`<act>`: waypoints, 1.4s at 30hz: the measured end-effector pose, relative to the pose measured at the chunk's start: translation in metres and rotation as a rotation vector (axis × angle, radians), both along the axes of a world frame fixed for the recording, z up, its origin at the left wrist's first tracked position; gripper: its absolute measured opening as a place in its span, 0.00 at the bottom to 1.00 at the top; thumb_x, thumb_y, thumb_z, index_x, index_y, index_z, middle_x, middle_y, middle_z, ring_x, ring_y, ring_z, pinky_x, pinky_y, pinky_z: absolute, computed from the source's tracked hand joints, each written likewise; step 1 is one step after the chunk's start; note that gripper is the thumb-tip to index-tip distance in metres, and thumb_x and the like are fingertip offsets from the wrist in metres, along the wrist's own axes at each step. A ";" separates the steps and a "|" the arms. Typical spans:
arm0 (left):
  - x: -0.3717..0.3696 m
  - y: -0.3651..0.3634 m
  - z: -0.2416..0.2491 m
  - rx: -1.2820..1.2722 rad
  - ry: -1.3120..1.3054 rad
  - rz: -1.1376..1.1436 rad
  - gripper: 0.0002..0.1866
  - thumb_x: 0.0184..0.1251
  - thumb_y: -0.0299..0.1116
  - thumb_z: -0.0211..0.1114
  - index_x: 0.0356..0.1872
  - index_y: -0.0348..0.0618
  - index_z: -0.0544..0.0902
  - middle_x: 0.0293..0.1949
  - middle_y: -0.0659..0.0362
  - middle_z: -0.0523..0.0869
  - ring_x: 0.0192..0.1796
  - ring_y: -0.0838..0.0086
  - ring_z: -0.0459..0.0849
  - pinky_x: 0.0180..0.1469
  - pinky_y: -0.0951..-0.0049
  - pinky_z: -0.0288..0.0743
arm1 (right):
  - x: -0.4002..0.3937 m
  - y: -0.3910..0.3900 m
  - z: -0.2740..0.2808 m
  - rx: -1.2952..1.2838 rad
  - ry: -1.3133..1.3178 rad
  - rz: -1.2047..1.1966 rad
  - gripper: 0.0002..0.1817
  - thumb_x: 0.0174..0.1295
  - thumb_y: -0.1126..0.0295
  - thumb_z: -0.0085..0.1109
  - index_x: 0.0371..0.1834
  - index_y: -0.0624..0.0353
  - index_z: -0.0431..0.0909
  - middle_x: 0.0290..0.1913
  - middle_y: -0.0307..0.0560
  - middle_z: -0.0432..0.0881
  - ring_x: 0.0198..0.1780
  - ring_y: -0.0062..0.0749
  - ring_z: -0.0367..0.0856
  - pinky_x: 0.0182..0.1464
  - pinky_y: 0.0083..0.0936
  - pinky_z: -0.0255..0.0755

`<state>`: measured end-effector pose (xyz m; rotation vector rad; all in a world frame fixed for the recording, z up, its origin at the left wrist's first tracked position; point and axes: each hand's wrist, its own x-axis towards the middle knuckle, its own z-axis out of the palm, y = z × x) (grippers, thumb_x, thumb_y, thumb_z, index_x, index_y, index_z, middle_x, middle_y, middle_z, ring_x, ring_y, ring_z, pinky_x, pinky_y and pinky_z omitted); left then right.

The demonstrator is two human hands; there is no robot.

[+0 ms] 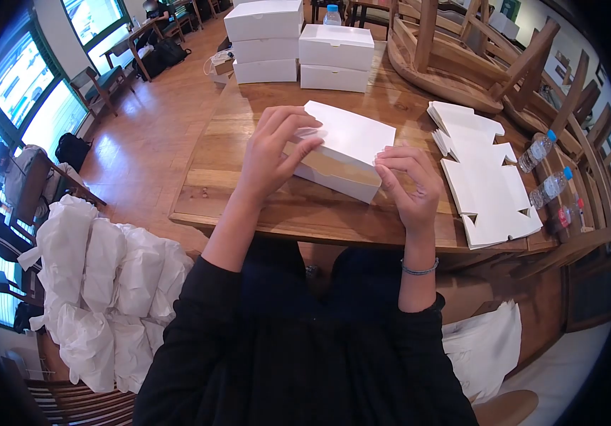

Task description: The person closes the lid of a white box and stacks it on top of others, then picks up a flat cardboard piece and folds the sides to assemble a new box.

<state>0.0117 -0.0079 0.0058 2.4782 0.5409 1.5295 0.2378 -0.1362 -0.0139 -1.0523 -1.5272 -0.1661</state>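
A wooden counter (213,181) is occupied by a white box (341,183), its long axis slanting nearer at the right end; its lid (354,129) (partly raised) is gripped between left hand (271,149) and right hand (413,190).

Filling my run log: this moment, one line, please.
left hand: at lid; right hand: at lid's right end; white box: partly open; stacked boxes: behind; flat cartons: right

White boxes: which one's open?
The box between the left hand and right hand: a gap shows under its lid. Boxes in the taller stack and shorter stack look shut.
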 end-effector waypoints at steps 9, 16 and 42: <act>0.000 0.007 -0.005 -0.148 -0.066 0.061 0.08 0.78 0.33 0.63 0.47 0.41 0.87 0.47 0.56 0.87 0.49 0.67 0.86 0.49 0.69 0.78 | 0.000 -0.002 0.003 -0.025 0.011 0.014 0.01 0.64 0.73 0.70 0.36 0.56 0.90 0.42 0.41 0.90 0.49 0.35 0.88 0.73 0.55 0.69; -0.001 0.005 -0.004 -0.163 -0.088 0.018 0.08 0.76 0.30 0.64 0.47 0.40 0.87 0.46 0.56 0.87 0.49 0.68 0.86 0.49 0.69 0.79 | 0.001 -0.002 0.002 -0.033 0.015 0.019 0.04 0.66 0.72 0.68 0.35 0.58 0.90 0.41 0.42 0.90 0.47 0.35 0.86 0.71 0.52 0.71; -0.006 0.008 -0.006 -0.308 -0.025 -0.068 0.18 0.65 0.12 0.52 0.45 0.38 0.87 0.51 0.55 0.87 0.55 0.67 0.85 0.55 0.69 0.78 | 0.005 -0.001 -0.003 -0.057 0.069 0.065 0.08 0.68 0.73 0.65 0.35 0.59 0.94 0.38 0.42 0.90 0.44 0.33 0.85 0.68 0.46 0.70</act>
